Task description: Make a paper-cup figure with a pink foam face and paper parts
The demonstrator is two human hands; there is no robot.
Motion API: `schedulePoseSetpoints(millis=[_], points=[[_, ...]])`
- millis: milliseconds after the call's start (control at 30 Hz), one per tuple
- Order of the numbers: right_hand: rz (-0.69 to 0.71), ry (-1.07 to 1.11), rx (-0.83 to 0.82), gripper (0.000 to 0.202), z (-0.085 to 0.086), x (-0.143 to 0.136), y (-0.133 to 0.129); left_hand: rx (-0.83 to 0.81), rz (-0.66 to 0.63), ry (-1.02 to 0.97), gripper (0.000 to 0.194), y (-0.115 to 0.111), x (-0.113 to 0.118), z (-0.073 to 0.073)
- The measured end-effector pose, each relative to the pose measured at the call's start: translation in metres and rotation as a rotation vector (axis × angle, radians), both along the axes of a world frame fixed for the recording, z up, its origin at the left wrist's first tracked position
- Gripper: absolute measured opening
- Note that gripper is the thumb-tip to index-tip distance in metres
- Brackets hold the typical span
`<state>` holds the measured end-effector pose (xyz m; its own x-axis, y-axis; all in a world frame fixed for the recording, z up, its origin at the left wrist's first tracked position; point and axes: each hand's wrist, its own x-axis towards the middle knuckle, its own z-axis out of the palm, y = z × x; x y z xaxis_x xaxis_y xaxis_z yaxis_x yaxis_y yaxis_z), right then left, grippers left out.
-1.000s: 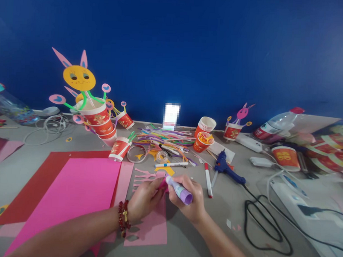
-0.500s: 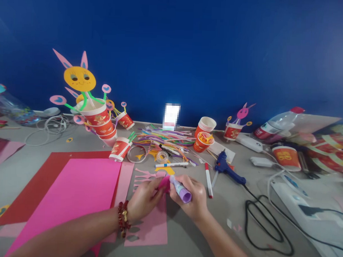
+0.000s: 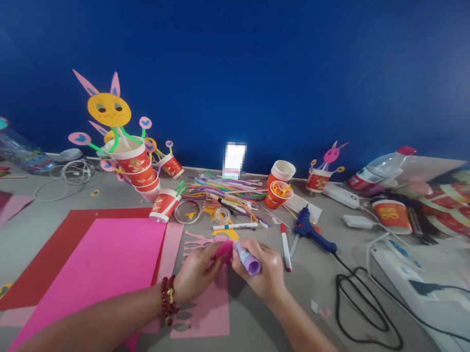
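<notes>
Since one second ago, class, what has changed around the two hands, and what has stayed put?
The front end of the purple tube has shifted slightly right, and its rear end slightly left, in the right hand. More of the dark pink piece shows at the left hand. Nothing was newly grasped or released. The glue gun, red marker and bright pink sheet stayed put.

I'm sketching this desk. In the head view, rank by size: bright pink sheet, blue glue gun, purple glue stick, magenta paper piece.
1. Bright pink sheet
2. Blue glue gun
3. Unsure: purple glue stick and magenta paper piece, both partly covered
</notes>
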<state>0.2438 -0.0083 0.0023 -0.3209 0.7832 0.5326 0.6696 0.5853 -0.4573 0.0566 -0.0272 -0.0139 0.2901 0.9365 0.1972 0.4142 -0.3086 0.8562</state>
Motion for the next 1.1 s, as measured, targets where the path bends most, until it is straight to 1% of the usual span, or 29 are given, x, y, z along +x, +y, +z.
schedulePoseSetpoints(millis=[100, 167, 267, 367, 433, 533, 667, 767, 833, 867, 967, 1100], points=[[-0.133, -0.004, -0.031, 0.011, -0.001, 0.011, 0.006, -0.073, 0.002, -0.096, 0.024, 0.001, 0.000, 0.001], [-0.197, 0.105, -0.051, 0.010, -0.001, 0.019, 0.010, -0.146, 0.000, -0.192, 0.025, 0.001, 0.001, 0.001], [-0.232, 0.395, -0.096, 0.010, 0.000, 0.027, 0.017, -0.247, 0.028, -0.361, 0.028, 0.003, 0.001, 0.000], [-0.247, 0.735, -0.188, 0.019, 0.003, 0.030, 0.023, -0.293, 0.067, -0.476, 0.027, 0.008, 0.000, -0.001], [-0.232, 0.934, -0.263, 0.027, 0.006, 0.029, 0.025, -0.299, 0.096, -0.533, 0.026, 0.013, -0.002, -0.001], [-0.138, 1.169, -0.367, 0.033, 0.011, 0.030, 0.028, -0.302, 0.135, -0.614, 0.027, 0.020, -0.005, 0.002], [-0.022, 1.360, -0.562, 0.038, 0.013, 0.035, 0.030, -0.315, 0.164, -0.657, 0.031, 0.023, -0.007, 0.007], [0.025, 1.402, -0.639, 0.037, 0.011, 0.036, 0.031, -0.306, 0.173, -0.645, 0.033, 0.021, -0.005, 0.009], [0.040, 1.372, -0.629, 0.033, 0.009, 0.035, 0.030, -0.301, 0.165, -0.640, 0.034, 0.020, -0.004, 0.010], [0.038, 1.344, -0.612, 0.035, 0.008, 0.034, 0.030, -0.298, 0.160, -0.640, 0.034, 0.019, -0.004, 0.009], [0.016, 1.200, -0.579, 0.042, 0.002, 0.032, 0.031, -0.299, 0.168, -0.636, 0.035, 0.020, -0.004, 0.009], [0.019, 0.904, -0.598, 0.035, -0.010, 0.032, 0.036, -0.315, 0.193, -0.610, 0.034, 0.021, -0.007, 0.007]])
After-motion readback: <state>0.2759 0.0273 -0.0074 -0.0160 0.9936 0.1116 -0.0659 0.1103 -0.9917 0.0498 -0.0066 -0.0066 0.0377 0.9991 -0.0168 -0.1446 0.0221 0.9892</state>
